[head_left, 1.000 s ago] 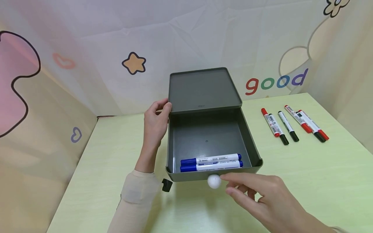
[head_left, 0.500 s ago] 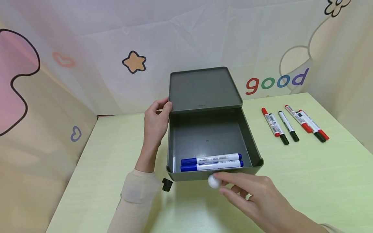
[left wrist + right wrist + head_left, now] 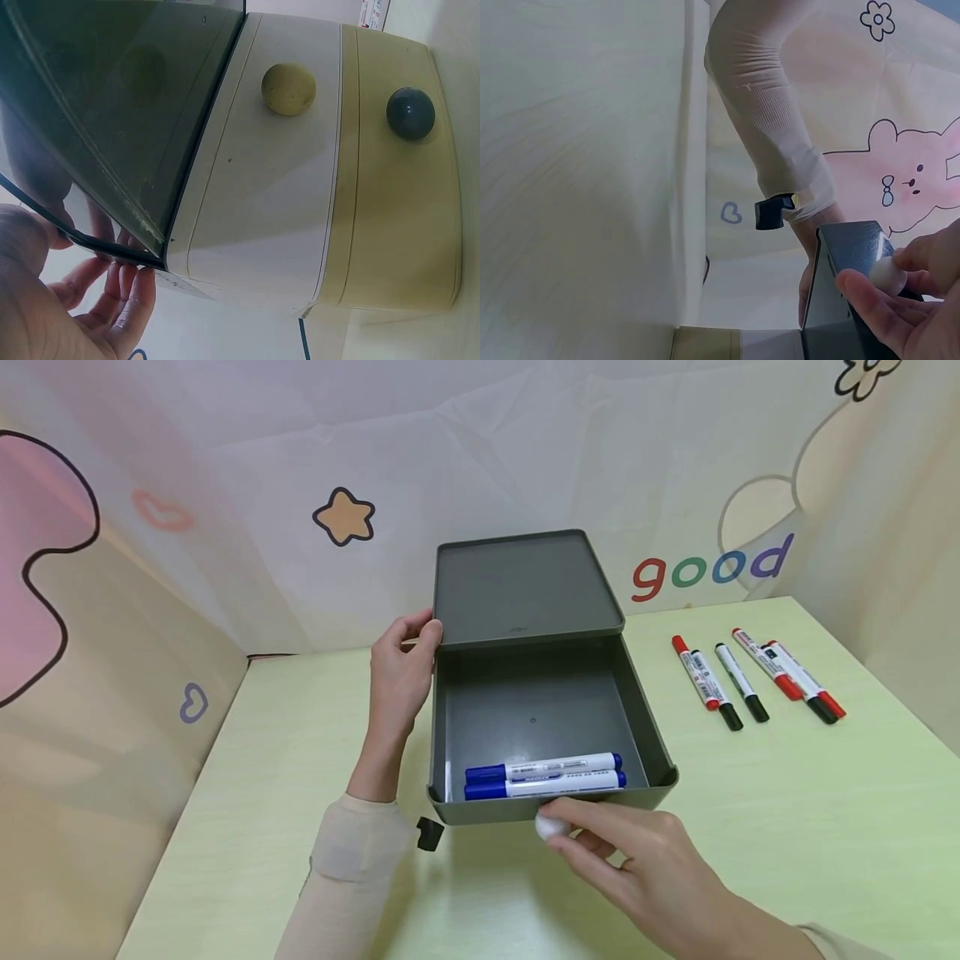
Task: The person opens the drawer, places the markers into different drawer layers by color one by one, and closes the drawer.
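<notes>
The white knob sits at the front of the pulled-out grey drawer, mid-desk, pinched between the right hand's thumb and index finger. Inside, along the front wall, lie two blue-capped markers, their print too small to read. The left hand rests loosely against the left edge of the grey top. Rightward on the desk, red and black markers carry illegible labels; the backdrop reads "good" in coloured letters.

Pale fabric backdrop printed with a black-outlined orange star and the multicoloured word "good", rising behind a pale yellow-green surface.
</notes>
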Available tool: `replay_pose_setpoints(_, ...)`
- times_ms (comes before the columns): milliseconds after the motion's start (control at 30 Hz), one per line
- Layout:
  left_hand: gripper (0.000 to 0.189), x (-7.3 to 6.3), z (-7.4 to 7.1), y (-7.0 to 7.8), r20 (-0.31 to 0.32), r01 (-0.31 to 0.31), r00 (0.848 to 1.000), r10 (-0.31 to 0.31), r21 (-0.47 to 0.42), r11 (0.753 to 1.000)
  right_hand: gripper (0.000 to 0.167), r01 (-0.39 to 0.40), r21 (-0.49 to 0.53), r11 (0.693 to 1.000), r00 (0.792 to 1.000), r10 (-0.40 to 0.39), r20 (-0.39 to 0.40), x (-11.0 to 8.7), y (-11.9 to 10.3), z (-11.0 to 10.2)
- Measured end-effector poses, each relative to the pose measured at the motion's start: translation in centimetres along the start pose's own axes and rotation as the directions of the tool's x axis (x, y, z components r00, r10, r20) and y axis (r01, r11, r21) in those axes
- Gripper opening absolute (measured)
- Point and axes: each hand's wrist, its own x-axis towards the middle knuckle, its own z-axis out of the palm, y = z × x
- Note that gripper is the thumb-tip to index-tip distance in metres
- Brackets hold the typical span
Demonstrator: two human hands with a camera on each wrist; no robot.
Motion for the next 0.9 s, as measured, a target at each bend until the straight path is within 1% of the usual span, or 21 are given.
replay_pose_setpoints(167,0.035,0.0,0.0,0.0,0.003,0.007,1.0,-0.007,-0.001,1.0,0.034,0.014,-0.005,1.0,0.999,-0.014,-0.032,0.0,0.0,0.3)
replay_pose_setpoints(400,0.036,0.1,-0.1,0.0,0.002,-0.006,1.0,0.006,0.003,1.0,0.033,0.038,-0.01,0.999,0.996,-0.039,-0.085,0.0,0.0,0.5)
replay_pose_setpoints(500,0.036,0.1,-0.1,0.0,0.007,-0.004,1.0,0.004,0.0,1.0,0.036,0.049,-0.018,0.999,0.993,-0.051,-0.103,0.2,-0.1,0.5)
replay_pose_setpoints(667,0.035,0.1,-0.1,0.0,0.007,0.006,1.0,-0.006,-0.008,1.0,0.038,0.028,-0.018,0.999,0.995,-0.029,-0.1,0.7,-0.2,0.4)
replay_pose_setpoints(900,0.036,0.3,-0.2,-0.1,0.01,0.017,1.0,-0.017,-0.017,1.0,0.035,-0.007,-0.021,1.0,0.995,0.005,-0.103,1.3,-0.2,0.3)
